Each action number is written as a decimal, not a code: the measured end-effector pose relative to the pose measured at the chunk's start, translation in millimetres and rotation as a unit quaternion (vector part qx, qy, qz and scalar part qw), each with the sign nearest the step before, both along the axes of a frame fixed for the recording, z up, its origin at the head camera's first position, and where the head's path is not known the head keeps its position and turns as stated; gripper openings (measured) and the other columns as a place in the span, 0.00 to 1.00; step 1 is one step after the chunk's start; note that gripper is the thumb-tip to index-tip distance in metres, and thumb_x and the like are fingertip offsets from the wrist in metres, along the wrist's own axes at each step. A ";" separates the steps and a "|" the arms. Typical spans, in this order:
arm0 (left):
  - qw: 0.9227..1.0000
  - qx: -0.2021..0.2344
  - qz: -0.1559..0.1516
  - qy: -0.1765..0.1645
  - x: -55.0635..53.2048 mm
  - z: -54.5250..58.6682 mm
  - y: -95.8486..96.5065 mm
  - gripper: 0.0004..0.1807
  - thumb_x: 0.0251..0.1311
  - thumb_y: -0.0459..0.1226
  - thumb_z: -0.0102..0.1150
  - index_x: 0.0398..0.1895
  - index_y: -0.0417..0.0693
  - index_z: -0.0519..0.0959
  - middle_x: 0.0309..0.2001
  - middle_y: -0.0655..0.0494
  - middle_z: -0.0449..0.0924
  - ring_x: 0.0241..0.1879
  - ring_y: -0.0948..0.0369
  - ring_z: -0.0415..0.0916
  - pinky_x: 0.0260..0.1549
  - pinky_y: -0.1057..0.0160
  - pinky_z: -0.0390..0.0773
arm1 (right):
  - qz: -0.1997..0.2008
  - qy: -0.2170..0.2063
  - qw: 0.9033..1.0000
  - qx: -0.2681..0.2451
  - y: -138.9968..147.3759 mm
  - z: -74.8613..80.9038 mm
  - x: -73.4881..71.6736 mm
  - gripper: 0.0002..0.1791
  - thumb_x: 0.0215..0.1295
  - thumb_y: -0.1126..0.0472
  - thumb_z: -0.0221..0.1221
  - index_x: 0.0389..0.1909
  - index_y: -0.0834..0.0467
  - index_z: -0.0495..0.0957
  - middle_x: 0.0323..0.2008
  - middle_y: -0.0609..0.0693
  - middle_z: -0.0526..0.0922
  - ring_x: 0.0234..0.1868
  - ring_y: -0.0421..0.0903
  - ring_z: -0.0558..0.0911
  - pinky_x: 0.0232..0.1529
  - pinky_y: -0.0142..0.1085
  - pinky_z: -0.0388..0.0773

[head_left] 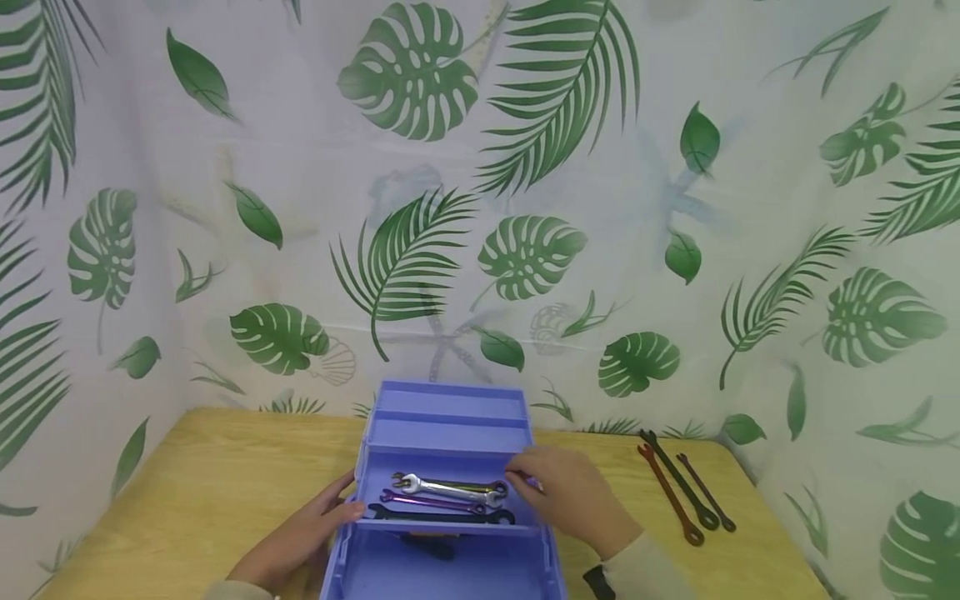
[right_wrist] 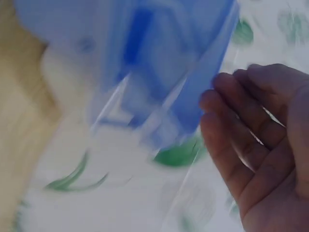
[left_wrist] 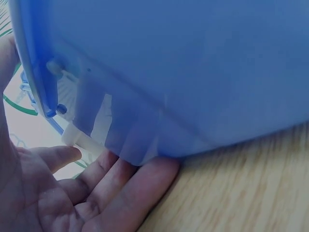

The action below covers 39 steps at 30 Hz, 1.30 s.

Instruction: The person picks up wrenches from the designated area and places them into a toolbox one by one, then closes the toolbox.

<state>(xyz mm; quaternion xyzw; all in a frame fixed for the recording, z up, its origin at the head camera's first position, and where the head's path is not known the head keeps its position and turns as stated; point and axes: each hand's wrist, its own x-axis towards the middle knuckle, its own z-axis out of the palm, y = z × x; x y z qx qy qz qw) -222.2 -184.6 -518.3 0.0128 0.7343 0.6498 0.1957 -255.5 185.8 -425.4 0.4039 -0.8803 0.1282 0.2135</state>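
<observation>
A blue plastic toolbox (head_left: 491, 575) stands with its stepped lid raised. In its upper tray (head_left: 382, 461) lie several combination wrenches, among them a silver wrench (head_left: 444, 488), a purple wrench (head_left: 435, 502) and a black wrench (head_left: 438, 517). My left hand (head_left: 300, 533) grips the tray's left edge, thumb over the rim; in the left wrist view its fingers (left_wrist: 145, 191) press against the outer side wall. My right hand (head_left: 570, 496) is at the tray's right edge. The right wrist view shows its fingers (right_wrist: 231, 150) loosely bent beside the blue wall, nothing held in them.
On the wooden table (head_left: 255, 475), to the right, lie a red wrench (head_left: 666, 492), a dark green wrench (head_left: 681, 481) and a smaller dark wrench (head_left: 707, 492). A dark piece (head_left: 431, 547) sits in the lower compartment. A leaf-patterned cloth (head_left: 300, 167) hangs behind.
</observation>
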 end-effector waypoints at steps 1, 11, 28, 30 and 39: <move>1.000 -0.002 0.002 -0.003 0.1 0.7 0.1 0.47 0.72 0.58 0.54 0.85 0.50 0.46 0.73 0.26 0.60 0.61 0.35 0.75 0.51 0.33 0.80 | -0.014 0.005 1.000 -0.020 9.6 -3.3 0.8 0.02 0.66 0.62 0.68 0.37 0.52 0.87 0.33 0.40 0.88 0.32 0.34 0.84 0.32 0.31 0.82; 1.000 -0.004 -0.004 0.003 -0.8 -0.8 -0.5 0.47 0.72 0.58 0.53 0.85 0.50 0.46 0.76 0.27 0.56 0.64 0.33 0.71 0.54 0.31 0.77 | -0.119 0.032 0.985 -0.116 73.9 -37.9 11.2 0.10 0.58 0.67 0.73 0.38 0.52 0.87 0.32 0.36 0.84 0.32 0.31 0.82 0.31 0.26 0.81; 1.000 -0.013 0.018 -0.015 -0.6 -1.0 0.4 0.48 0.71 0.59 0.54 0.85 0.52 0.47 0.76 0.29 0.58 0.64 0.33 0.71 0.54 0.30 0.77 | -0.104 0.061 0.986 -0.117 72.5 -52.0 15.6 0.11 0.55 0.66 0.75 0.36 0.48 0.86 0.31 0.33 0.84 0.31 0.28 0.81 0.28 0.22 0.76; 0.999 -0.026 0.026 -0.017 0.0 0.7 2.4 0.48 0.70 0.60 0.55 0.84 0.52 0.48 0.76 0.29 0.58 0.64 0.32 0.71 0.54 0.29 0.76 | -0.103 0.061 0.986 -0.116 71.9 -52.1 16.5 0.11 0.55 0.66 0.75 0.35 0.48 0.87 0.30 0.34 0.83 0.31 0.27 0.80 0.28 0.21 0.76; 0.999 -0.031 0.026 -0.015 0.4 3.0 3.2 0.48 0.69 0.60 0.55 0.84 0.52 0.48 0.76 0.29 0.56 0.64 0.31 0.70 0.53 0.28 0.76 | -0.110 0.055 0.986 -0.112 69.9 -56.1 13.6 0.10 0.54 0.66 0.75 0.34 0.50 0.87 0.29 0.34 0.83 0.29 0.26 0.79 0.28 0.20 0.76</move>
